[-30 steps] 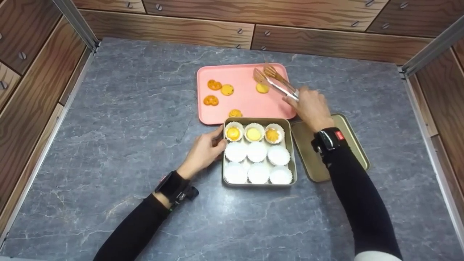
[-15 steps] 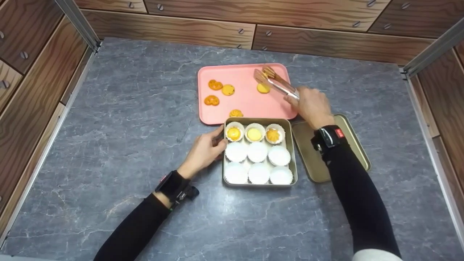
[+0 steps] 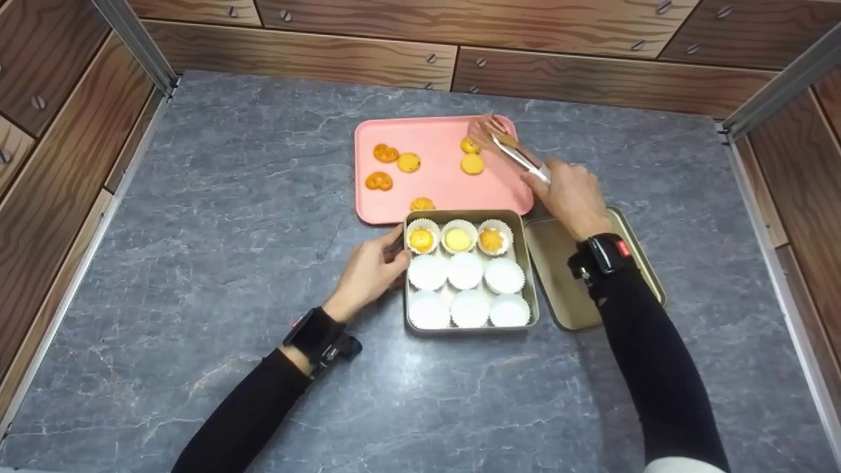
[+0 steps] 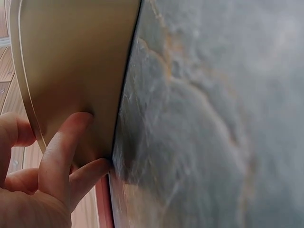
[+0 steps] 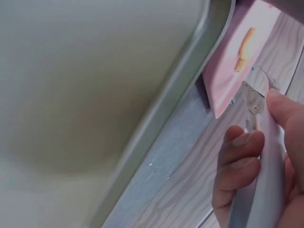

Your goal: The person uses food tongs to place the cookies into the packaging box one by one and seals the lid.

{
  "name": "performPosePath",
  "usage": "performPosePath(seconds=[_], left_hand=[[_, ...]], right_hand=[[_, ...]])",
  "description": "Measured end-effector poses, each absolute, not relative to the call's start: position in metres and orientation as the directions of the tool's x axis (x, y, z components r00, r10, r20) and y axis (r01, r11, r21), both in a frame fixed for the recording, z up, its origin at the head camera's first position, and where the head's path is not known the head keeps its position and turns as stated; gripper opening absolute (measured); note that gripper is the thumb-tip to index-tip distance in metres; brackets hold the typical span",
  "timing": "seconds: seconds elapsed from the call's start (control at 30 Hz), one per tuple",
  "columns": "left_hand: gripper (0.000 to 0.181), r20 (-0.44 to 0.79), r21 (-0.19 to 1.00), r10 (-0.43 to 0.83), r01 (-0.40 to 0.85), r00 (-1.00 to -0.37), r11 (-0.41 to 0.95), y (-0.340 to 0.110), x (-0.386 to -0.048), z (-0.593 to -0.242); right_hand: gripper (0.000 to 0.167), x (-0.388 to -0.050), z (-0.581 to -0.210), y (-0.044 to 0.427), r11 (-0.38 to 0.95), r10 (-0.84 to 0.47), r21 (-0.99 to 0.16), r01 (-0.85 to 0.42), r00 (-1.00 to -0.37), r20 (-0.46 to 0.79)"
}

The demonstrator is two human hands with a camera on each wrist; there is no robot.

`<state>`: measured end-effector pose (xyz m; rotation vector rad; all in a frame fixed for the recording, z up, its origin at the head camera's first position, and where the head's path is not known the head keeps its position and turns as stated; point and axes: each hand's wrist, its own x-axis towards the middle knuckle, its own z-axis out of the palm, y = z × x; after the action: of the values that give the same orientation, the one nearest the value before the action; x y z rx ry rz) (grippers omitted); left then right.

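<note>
My left hand rests at the upper left side of the gold tin, its fingertips touching the outer wall. Three paper cups in the tin's back row hold cookies; the other cups look white and bare. My right hand holds metal tongs by the handle. Their brownish tips are apart over the pink tray, just right of a yellow cookie. Another round cookie lies in front of it. Fingers curl round the tongs in the right wrist view.
The tin's lid lies right of the tin, partly under my right forearm. On the tray's left are two pretzel-shaped cookies and a round one; a swirled cookie is by the tin's back edge. Wood-patterned panels border the table.
The tongs have shifted slightly right and their tips stand nearer each other. The yellow cookie by them, covered before, now shows. My left hand still rests at the tin.
</note>
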<state>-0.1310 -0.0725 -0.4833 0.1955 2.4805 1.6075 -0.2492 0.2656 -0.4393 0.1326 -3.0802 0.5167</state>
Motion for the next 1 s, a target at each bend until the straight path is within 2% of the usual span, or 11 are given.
performPosePath(seconds=[0.17,0.4,1.0], left_hand=[[0.062,-0.082,0.920,0.210,0.007,-0.974,0.393,-0.073,-0.132,-0.483],[0.060,-0.053,0.919,0.220,0.038,-0.974,0.392,-0.072,-0.132,-0.484],[0.061,-0.088,0.934,0.230,0.001,-0.969,0.358,-0.072,-0.134,-0.485]], right_hand=[[0.058,-0.247,-0.437,0.259,0.946,-0.074,-0.316,-0.068,-0.997,-0.009],[0.055,-0.246,-0.436,0.255,0.958,-0.110,-0.265,-0.110,-0.994,0.016],[0.052,-0.247,-0.443,0.259,0.964,-0.144,-0.213,-0.159,-0.986,0.082]])
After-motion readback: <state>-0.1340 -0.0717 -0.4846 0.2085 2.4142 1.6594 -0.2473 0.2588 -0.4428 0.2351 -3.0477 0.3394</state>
